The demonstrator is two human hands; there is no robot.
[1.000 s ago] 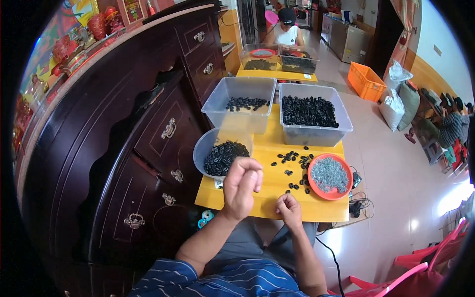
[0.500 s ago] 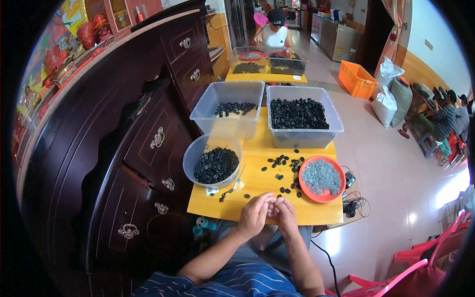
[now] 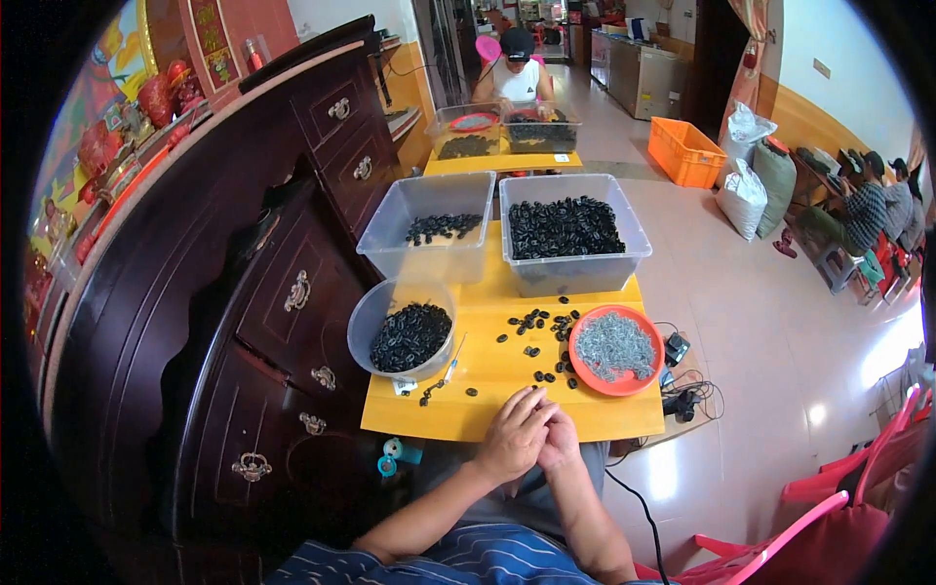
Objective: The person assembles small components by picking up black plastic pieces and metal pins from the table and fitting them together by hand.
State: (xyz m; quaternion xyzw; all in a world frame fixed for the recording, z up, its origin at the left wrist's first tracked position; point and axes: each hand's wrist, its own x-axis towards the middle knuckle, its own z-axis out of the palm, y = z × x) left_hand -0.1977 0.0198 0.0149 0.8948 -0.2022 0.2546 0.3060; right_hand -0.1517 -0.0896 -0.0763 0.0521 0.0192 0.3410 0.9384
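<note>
My left hand and my right hand are pressed together at the near edge of the yellow table. The left fingers lie curled over the right ones, so whatever is between them is hidden. Just beyond my hands, loose black oval pieces are scattered beside an orange-red plate heaped with small silvery metal parts. To the left stands a round clear tub filled with black pieces. Near it lies a thin pointed tool with a blue-and-white part.
Two clear rectangular bins, a left one and a fuller right one, stand behind. Dark wooden drawers border the left side. A person works at a farther table. Right are an orange crate, sacks and pink chairs.
My hands have come closer together, the left fingers now folding over the right where fingertips met before. The view has shifted slightly. The pieces on the table look unmoved.
</note>
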